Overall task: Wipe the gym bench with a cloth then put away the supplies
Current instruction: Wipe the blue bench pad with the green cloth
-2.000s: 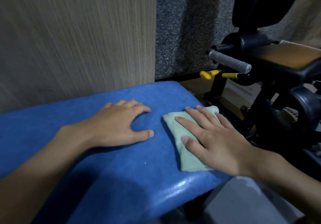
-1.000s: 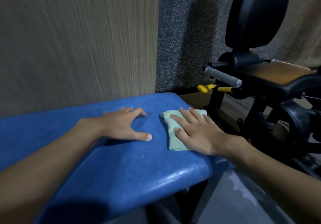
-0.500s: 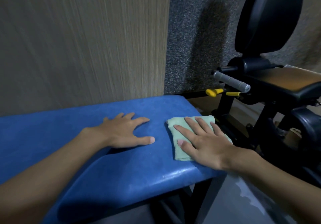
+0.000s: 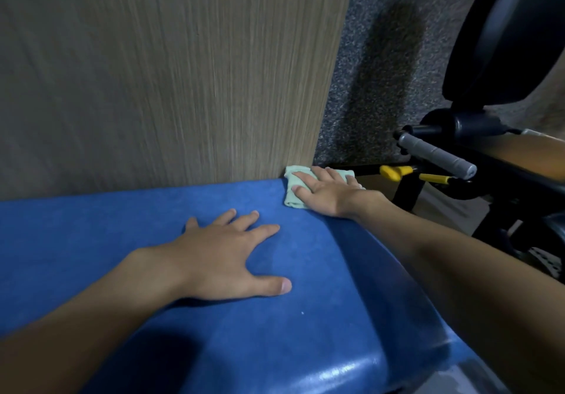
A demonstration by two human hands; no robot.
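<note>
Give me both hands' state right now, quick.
Left hand: open, flat on the blue padded bench, holding nothing.
Right hand: open, straight fingers pressing the folded pale green cloth at the bench's far corner.

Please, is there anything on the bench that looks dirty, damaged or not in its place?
Nothing looks damaged or spilled. Only a tiny white speck lies on the blue bench, near the left hand resting flat. The right hand presses the green cloth at the far corner, by the wooden wall.
</note>
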